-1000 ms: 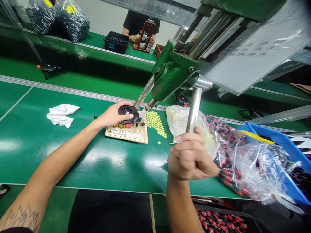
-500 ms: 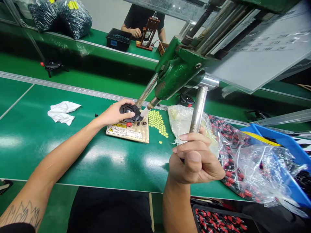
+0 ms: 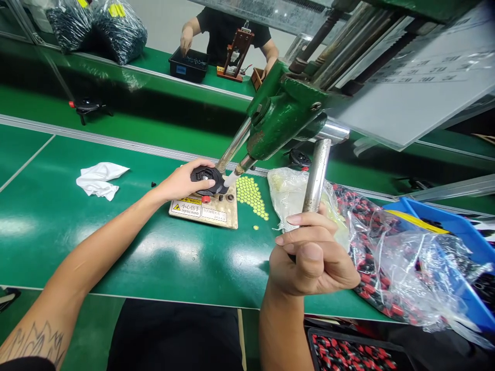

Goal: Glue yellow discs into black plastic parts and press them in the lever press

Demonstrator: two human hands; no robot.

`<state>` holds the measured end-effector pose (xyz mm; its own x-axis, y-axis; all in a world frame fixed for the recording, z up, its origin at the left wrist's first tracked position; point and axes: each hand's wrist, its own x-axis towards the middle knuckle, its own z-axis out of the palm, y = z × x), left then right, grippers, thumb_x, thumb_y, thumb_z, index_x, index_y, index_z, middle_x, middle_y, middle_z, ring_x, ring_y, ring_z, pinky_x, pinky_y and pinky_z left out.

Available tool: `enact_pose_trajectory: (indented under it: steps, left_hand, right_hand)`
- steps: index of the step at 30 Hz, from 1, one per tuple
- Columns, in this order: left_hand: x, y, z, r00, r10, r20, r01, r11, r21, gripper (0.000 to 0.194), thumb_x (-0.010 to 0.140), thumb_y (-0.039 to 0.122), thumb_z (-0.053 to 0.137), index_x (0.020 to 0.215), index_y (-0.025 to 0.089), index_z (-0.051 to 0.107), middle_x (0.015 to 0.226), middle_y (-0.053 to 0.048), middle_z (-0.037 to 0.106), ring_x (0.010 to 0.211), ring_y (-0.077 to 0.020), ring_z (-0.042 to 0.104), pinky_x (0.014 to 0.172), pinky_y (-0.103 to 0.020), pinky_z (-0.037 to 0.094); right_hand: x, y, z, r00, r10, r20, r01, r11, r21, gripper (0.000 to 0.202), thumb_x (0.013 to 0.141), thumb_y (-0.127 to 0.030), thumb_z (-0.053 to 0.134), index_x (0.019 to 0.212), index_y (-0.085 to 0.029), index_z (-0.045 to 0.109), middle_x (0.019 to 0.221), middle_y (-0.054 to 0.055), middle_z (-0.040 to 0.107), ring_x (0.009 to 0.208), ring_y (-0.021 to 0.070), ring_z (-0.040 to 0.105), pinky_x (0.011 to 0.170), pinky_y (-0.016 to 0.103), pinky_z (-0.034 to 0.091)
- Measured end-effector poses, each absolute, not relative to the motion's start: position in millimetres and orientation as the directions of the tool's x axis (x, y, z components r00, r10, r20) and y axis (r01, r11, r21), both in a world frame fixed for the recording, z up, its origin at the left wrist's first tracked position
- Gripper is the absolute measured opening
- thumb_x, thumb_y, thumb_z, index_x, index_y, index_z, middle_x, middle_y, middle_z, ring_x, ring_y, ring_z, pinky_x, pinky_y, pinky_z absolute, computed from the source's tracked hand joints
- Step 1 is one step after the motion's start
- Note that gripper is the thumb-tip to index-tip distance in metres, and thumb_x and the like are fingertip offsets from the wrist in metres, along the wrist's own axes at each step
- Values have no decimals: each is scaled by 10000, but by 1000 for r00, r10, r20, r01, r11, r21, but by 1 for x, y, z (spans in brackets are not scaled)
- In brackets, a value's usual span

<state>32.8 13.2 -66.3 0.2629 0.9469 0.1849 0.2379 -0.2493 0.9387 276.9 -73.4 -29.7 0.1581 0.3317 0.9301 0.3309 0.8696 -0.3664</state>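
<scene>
My left hand (image 3: pixel 185 179) grips a round black plastic part (image 3: pixel 203 178) with a small red piece at its edge, over the base plate (image 3: pixel 209 216) of a green hand press (image 3: pixel 278 118). The white tip (image 3: pixel 231 179) of the press ram meets the part's right side, touching it as far as I can see. My right hand (image 3: pixel 315 252) is closed around the steel lever (image 3: pixel 317 175) of the press, its lower end hidden by the fingers. Just right of the base lie many small yellow-green discs (image 3: pixel 251 196).
A white cloth (image 3: pixel 101 180) lies on the left. On the right are a clear bag (image 3: pixel 288 193), bagged red-and-black parts (image 3: pixel 367 247) and a blue bin (image 3: pixel 460 232). A black tray (image 3: pixel 351 353) of parts sits below the table edge. Across the bench, a co-worker's hand (image 3: pixel 186 40) reaches into a black box (image 3: pixel 187 67).
My hands, the black part and the lever hold nearly the same positions. The co-worker's hand has moved from beside the brown fixture to the black box.
</scene>
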Motion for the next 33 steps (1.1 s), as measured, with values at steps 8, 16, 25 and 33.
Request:
enact_pose_trajectory:
  steps: [8,16,25,33]
  left_hand:
    - [33,14,-67,266,947,182,232,-247,941,532,843,425,771,1317,200,678,1377,-80,722,1267,-286,679,1141,-423,504]
    - [33,14,-68,264,950,168,225,-230,947,562,841,440,769,1337,195,671,1379,-87,721,1266,-292,678,1146,-437,504]
    - [33,13,-67,255,953,162,233,-223,947,553,837,441,775,1329,210,675,1376,-79,723,1267,-292,678,1149,-439,504]
    - [33,13,-66,267,949,168,233,-233,944,557,839,446,760,1328,194,674,1373,-92,720,1257,-298,678,1144,-442,506]
  right_hand:
    - [277,-74,-29,167,337,926,351,858,-376,397,1012,-305,610,633,-254,504,508,-42,509,651,215,615,968,550,546]
    - [278,-70,-31,166,314,935,310,883,-352,393,1009,-282,643,630,-250,543,509,-45,542,644,207,622,982,533,553]
    - [280,-68,-33,174,291,941,283,900,-331,388,992,-263,656,621,-240,547,502,-53,568,639,201,645,974,488,549]
    - [280,-68,-33,184,295,938,272,902,-337,375,993,-258,650,634,-224,551,511,-56,562,639,191,639,946,468,527]
